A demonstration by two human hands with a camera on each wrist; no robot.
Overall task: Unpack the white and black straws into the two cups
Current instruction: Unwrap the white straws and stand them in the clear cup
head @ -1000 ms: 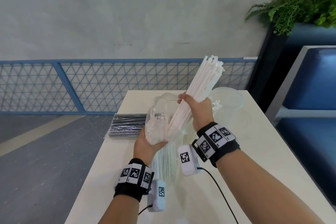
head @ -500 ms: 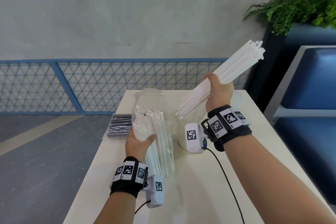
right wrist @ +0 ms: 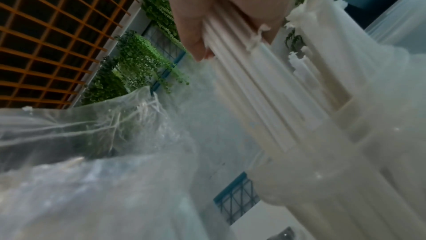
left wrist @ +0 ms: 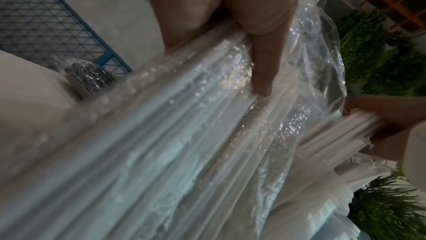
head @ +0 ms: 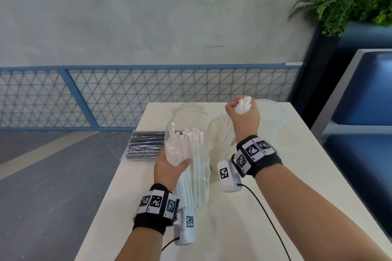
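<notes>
White straws [head: 229, 131] in a bundle are gripped at their top end by the right hand [head: 244, 118], fingers curled round them, their lower ends set into the nearer clear cup [head: 214, 129] at centre frame. Clear plastic bag [head: 191, 121] with the remaining white straws is clasped by the left hand [head: 169, 165] just left of that cup. Black straws [head: 146, 144] are seen packed at the left bench [head: 297, 176] edge, and a second cup [head: 273, 112] behind the right hand.

Two clear cups [head: 220, 133], two straw packs [head: 188, 154], two hands [head: 169, 167].

No legible txt anywhere.
</notes>
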